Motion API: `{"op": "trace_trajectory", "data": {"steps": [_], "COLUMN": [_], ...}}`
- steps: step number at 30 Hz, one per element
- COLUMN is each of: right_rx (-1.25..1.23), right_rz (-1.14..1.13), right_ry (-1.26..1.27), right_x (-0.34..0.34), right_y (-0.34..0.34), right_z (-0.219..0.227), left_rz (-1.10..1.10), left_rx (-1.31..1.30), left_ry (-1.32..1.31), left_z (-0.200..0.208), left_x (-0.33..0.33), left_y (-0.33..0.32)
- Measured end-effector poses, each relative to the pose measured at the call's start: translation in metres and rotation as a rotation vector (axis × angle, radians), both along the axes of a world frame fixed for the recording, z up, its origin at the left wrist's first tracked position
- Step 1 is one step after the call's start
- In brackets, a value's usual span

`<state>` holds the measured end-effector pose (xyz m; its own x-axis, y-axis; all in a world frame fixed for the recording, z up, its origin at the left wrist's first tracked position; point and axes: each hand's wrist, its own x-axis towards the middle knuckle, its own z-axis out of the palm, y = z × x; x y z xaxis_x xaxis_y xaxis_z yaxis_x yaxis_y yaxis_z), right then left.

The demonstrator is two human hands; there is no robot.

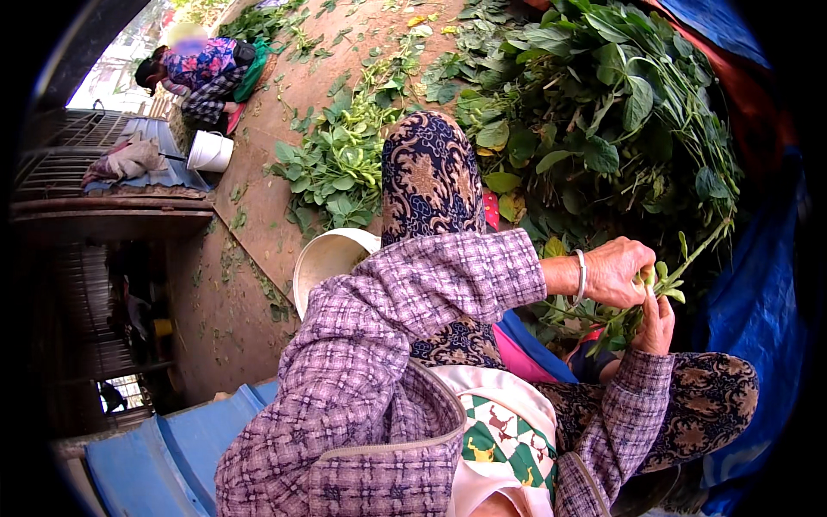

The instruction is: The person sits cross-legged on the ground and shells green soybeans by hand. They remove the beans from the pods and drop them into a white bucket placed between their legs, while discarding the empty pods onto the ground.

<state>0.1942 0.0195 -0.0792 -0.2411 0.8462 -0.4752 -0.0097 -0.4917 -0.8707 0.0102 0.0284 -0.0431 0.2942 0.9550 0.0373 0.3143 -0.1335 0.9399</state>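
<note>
In front of me on the right, both hands meet at one green bean plant stalk (680, 271) bearing plump pods and leaves. My left hand (610, 271), with a pale bracelet at the wrist, is closed with its fingertips pinching green pods (648, 277) on the stalk. Just below it, my right hand (656, 327) is closed around the stalk, its fingers partly hidden by leaves. The stalk's thin end points up and right, toward a big heap of leafy bean plants (594, 112). By my raised knee, a white bucket (312, 269) leans tilted, partly covered by my sleeve.
Picked-over plants with pods (353, 159) lie on the brown floor ahead. Blue tarp (749, 284) borders the right side. At far left, another person (202, 73) sits near a second white bucket (209, 152). Blue corrugated sheeting (185, 444) lies at lower left.
</note>
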Motion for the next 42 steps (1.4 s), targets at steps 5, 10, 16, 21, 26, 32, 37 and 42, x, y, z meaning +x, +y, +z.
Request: {"op": "trace_trajectory", "data": {"steps": [5, 10, 16, 21, 26, 32, 37, 42], "right_rx": [-0.005, -0.014, 0.033, 0.030, 0.099, -0.019, -0.044, 0.053], "right_rz": [0.053, 0.143, -0.096, -0.265, -0.198, -0.093, -0.035, -0.002], "right_ry": [0.087, 0.121, 0.178, 0.340, 0.393, 0.438, 0.311, 0.311], "right_x": [-0.008, -0.017, -0.009, -0.007, -0.029, -0.028, -0.031, -0.033], "right_y": [-0.001, -0.005, 0.005, 0.008, 0.002, 0.000, 0.000, -0.001], "right_z": [-0.001, 0.007, 0.000, -0.006, 0.015, 0.017, 0.027, 0.035], "left_rz": [-0.159, -0.182, 0.019, -0.166, -0.126, -0.078, -0.068, -0.026], "left_rx": [-0.019, 0.095, -0.176, -0.358, -0.211, -0.369, -0.552, -0.738], "left_ry": [0.117, 0.043, -0.225, -0.445, -0.406, -0.514, -0.424, -0.693], "left_z": [0.008, 0.006, 0.013, 0.016, 0.015, 0.028, 0.032, 0.020], "left_x": [-0.013, -0.030, -0.047, -0.038, -0.030, -0.028, -0.032, -0.033], "left_y": [0.003, 0.006, 0.008, -0.012, -0.006, -0.003, -0.004, -0.002]}}
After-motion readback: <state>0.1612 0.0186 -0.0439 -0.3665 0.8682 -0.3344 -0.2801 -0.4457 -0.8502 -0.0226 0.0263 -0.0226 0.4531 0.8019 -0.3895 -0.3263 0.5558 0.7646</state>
